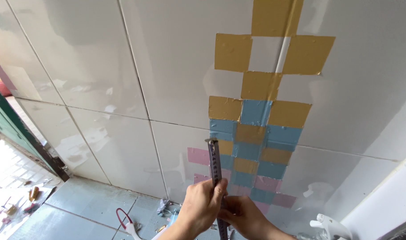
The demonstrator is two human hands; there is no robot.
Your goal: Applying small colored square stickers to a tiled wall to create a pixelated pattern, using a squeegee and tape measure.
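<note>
- both hands sit closest to the lens, at the bottom middle of the view, meeting around a tape measure blade [215, 171].
- left hand [202, 206] has its fingers curled closed around the blade, thumb pressed near the blade's front face.
- tape measure blade is a narrow grey strip held against the white tiled wall [123, 89]; its long axis runs nearly vertical, leaning slightly left toward the top, and its metal end hook [211, 141] points upward, lying over the lower left edge of the coloured patches.
- right hand [243, 216] is just beside the left one, touching it, fingers closed on the lower part of the blade; the blade's bottom end runs out of view below the hands.
- coloured square patches [256, 133] in mustard, blue and pink form a checkered column on the wall, right of the blade's top.
- far left, a green door frame [12, 129] stands at the wall's left edge, with small debris on the grey floor [78, 209] beyond it.
- a red-handled tool [125, 221] lies on the floor left of the hands.
- a white plastic object [329, 226] rests near the bottom right corner.
</note>
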